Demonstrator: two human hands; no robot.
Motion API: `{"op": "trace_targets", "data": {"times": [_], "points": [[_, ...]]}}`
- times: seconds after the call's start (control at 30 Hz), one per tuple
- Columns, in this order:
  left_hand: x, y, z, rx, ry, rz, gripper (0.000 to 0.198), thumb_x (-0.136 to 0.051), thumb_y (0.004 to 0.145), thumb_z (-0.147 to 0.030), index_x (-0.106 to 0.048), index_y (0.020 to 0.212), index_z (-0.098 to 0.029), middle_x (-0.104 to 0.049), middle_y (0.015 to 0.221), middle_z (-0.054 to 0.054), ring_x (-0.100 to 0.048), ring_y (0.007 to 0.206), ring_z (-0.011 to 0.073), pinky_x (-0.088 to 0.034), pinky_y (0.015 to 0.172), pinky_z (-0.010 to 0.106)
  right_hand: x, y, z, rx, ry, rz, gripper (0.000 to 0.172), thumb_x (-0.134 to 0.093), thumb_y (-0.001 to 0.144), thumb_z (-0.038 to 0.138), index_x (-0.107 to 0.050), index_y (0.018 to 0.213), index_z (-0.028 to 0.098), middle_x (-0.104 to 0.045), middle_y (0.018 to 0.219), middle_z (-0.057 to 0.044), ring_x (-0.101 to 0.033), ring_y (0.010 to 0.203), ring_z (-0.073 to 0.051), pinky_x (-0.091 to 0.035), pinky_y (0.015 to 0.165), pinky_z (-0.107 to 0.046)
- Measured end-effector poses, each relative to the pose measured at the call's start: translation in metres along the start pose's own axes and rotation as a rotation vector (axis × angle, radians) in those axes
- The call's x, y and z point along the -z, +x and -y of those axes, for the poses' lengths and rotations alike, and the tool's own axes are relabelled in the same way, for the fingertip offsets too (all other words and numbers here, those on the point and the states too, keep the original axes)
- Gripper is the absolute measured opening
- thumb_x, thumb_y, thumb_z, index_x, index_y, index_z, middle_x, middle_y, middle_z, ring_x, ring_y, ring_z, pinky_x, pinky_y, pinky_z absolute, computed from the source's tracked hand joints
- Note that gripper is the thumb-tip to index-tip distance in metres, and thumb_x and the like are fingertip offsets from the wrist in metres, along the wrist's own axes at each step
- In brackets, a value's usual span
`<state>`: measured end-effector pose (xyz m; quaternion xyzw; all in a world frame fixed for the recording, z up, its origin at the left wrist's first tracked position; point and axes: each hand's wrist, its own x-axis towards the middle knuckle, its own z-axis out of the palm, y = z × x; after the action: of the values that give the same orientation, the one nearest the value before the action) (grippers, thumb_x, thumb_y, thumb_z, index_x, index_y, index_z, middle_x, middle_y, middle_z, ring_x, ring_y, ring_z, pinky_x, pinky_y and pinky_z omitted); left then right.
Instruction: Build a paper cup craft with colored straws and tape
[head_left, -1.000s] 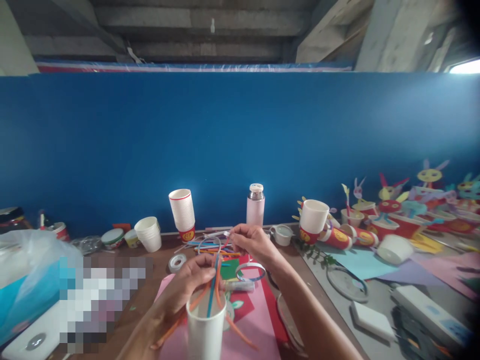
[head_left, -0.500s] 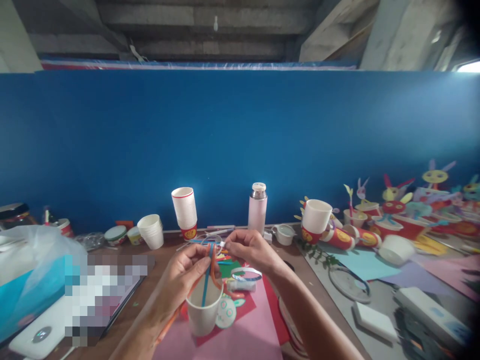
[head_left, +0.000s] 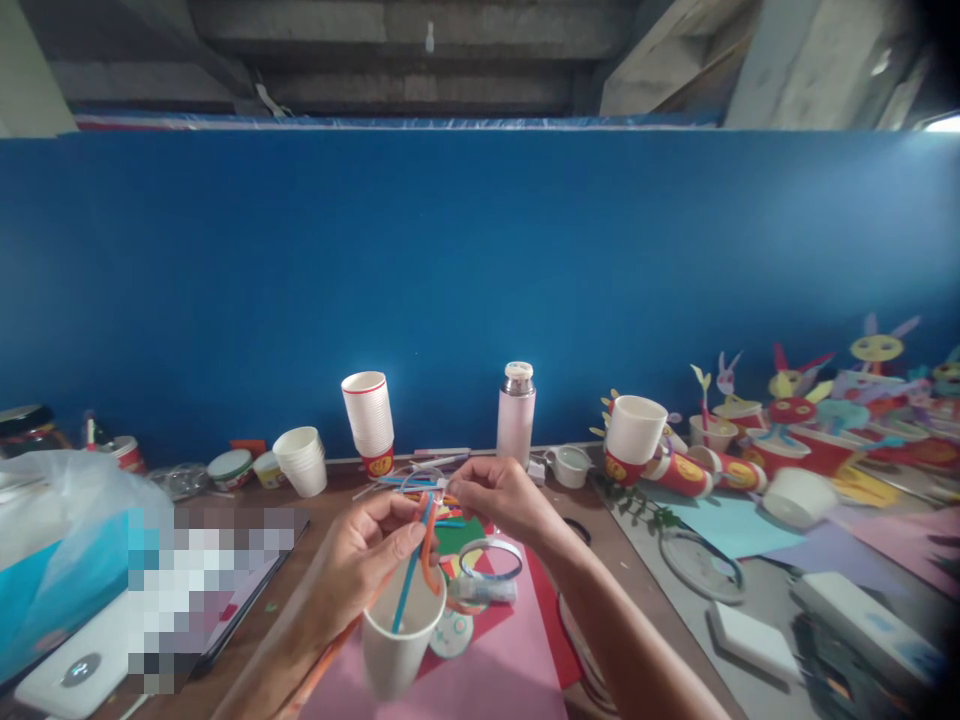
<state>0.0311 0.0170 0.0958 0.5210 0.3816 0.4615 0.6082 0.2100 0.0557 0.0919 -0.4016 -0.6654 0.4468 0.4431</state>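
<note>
My left hand (head_left: 379, 545) is closed on a blue strip (head_left: 407, 590) and an orange strip (head_left: 429, 562), pinched near their upper ends. The blue strip's lower end reaches into a white paper cup (head_left: 397, 650) standing below. Fingers of my right hand (head_left: 487, 495) pinch a small white piece (head_left: 440, 484) right by the tops of the strips. Beside the cup lies a round paper animal face (head_left: 452, 634), partly hidden by the cup. A roll of tape (head_left: 491, 560) and a clear tube-like item (head_left: 487, 590) rest to its upper right.
Stacked cups (head_left: 367, 415) and a pink thermos (head_left: 516, 415) stand at the back. Pink paper (head_left: 480, 685) lies under the cup. At left are a phone-like white device (head_left: 67, 675) and a plastic bag (head_left: 67, 510); at right, paper-cup animals (head_left: 791, 410) and a white block (head_left: 752, 640).
The blue strip's lower end and the cup appear slightly farther left. The cup now covers more of the paper face. Both hands keep their pinches, and the view has shifted slightly.
</note>
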Motion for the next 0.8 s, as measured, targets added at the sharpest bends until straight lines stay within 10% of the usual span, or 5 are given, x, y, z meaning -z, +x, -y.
{"op": "trace_targets", "data": {"times": [0.8], "points": [[0.001, 0.005, 0.005, -0.022, 0.019, 0.019, 0.016, -0.068, 0.072, -0.024, -0.065, 0.085, -0.014, -0.072, 0.073, 0.004, -0.064, 0.065, 0.0136, -0.049, 0.061, 0.022, -0.005, -0.005, 0.009, 0.001, 0.082, 0.116, 0.015, -0.055, 0.076, 0.024, -0.063, 0.073, 0.013, -0.052, 0.054, 0.003, -0.044, 0.047, -0.005, -0.032, 0.043, -0.016]]}}
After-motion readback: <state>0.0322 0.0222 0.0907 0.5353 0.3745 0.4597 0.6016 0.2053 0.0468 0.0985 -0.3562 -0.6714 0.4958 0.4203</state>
